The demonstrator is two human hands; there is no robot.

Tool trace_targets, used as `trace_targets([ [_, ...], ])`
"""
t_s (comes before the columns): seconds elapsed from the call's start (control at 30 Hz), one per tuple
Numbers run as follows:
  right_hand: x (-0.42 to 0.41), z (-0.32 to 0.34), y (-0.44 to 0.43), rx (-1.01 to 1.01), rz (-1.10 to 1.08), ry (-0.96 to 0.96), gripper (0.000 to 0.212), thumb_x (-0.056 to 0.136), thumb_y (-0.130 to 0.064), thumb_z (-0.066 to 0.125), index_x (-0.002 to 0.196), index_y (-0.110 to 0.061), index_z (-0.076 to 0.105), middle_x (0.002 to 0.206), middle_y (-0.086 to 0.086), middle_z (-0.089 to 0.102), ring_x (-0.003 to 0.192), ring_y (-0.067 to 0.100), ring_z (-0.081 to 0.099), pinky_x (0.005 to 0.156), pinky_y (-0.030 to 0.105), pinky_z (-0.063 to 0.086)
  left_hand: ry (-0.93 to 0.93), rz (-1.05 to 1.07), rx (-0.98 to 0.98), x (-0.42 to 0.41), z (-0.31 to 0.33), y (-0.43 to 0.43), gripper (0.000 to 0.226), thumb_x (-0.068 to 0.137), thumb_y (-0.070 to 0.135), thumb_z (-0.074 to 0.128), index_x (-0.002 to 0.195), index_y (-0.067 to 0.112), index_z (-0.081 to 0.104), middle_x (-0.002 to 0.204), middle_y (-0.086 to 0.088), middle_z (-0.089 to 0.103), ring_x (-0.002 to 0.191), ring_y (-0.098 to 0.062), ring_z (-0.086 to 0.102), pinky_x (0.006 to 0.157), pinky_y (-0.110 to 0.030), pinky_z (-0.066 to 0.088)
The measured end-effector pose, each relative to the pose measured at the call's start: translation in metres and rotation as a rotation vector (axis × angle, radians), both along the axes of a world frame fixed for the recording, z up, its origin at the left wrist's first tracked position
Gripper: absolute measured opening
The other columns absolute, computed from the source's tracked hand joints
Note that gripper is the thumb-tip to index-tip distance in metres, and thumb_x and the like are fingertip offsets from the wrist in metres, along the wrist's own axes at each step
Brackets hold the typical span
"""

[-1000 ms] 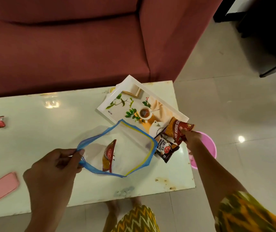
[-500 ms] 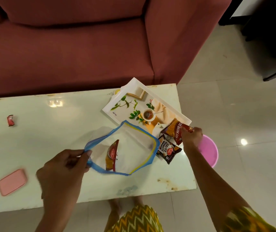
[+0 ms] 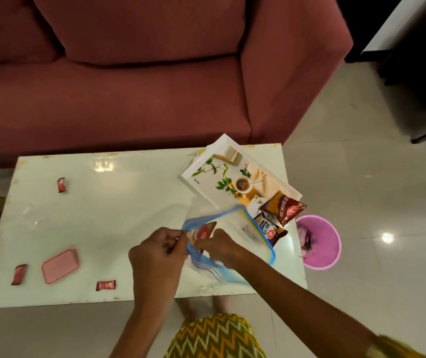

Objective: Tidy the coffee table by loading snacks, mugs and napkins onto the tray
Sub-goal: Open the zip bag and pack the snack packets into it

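A white tray (image 3: 213, 152) printed with leaves and a teacup lies at the coffee table's far right corner. A brown snack packet (image 3: 282, 206) rests on the tray's near end, a salted peanuts packet (image 3: 271, 228) just below it. A clear zip bag with a blue edge (image 3: 235, 228) lies in front of the tray with a red snack packet (image 3: 204, 232) inside. My left hand (image 3: 157, 251) pinches the bag's blue edge. My right hand (image 3: 219, 244) grips the same edge beside it.
Three small red wrappers lie on the white table (image 3: 103, 215): one at the far left (image 3: 61, 184), one near left (image 3: 18, 273), one near the front (image 3: 106, 285). A pink lid (image 3: 59, 266) sits front left. A pink bin (image 3: 320, 241) stands right; a maroon sofa (image 3: 129, 86) behind.
My right hand let go of the brown packet on the tray and came left to the bag's edge. The bag has been pulled nearer to me.
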State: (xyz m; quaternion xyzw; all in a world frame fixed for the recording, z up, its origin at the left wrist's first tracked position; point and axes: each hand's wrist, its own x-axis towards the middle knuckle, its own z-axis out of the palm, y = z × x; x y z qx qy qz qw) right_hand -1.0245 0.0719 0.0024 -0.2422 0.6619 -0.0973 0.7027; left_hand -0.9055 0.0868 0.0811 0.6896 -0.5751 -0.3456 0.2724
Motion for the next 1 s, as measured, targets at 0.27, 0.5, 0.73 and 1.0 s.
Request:
trace_targets([
  [0.27, 0.017, -0.059, -0.007, 0.071, -0.245, 0.21, 0.032, 0.087, -0.014, 0.059, 0.116, -0.003, 0.052, 0.109, 0.012, 0.057, 0.103, 0.025, 0.059, 0.093, 0.027, 0.05, 0.151, 0.033, -0.048, 0.004, 0.014, 0.023, 0.013, 0.071, 0.008, 0.074, 0.07, 0.018, 0.065, 0.061, 0.009, 0.067, 0.054, -0.005, 0.066, 0.051, -0.013, 0.052],
  [0.5, 0.031, -0.067, -0.002, 0.046, -0.337, 0.399, 0.036, 0.086, -0.012, 0.056, 0.12, -0.004, 0.049, 0.124, 0.016, 0.055, 0.114, 0.031, 0.055, 0.093, 0.038, 0.05, 0.174, 0.077, -0.088, 0.013, 0.016, 0.021, 0.012, 0.071, 0.008, 0.074, 0.07, 0.017, 0.066, 0.061, 0.012, 0.066, 0.052, -0.002, 0.066, 0.048, -0.01, 0.05],
  [0.73, 0.022, -0.03, 0.008, -0.092, -0.447, 0.301, 0.032, 0.077, 0.0, 0.066, 0.107, 0.005, 0.057, 0.112, 0.023, 0.062, 0.099, 0.034, 0.062, 0.085, 0.047, 0.054, 0.057, 0.072, -0.119, 0.022, 0.008, 0.009, 0.01, 0.072, 0.009, 0.074, 0.079, 0.002, 0.071, 0.067, -0.005, 0.071, 0.055, -0.014, 0.067, 0.051, -0.027, 0.055],
  [1.0, -0.022, 0.059, 0.038, -0.399, -0.489, 0.116, 0.024, 0.081, 0.001, 0.064, 0.077, -0.022, 0.065, 0.08, -0.005, 0.071, 0.074, 0.007, 0.066, 0.066, 0.022, 0.052, -0.007, 0.152, -0.12, 0.029, -0.008, -0.005, 0.018, 0.075, 0.017, 0.072, 0.084, 0.002, 0.069, 0.071, -0.012, 0.072, 0.056, -0.023, 0.067, 0.056, -0.026, 0.051],
])
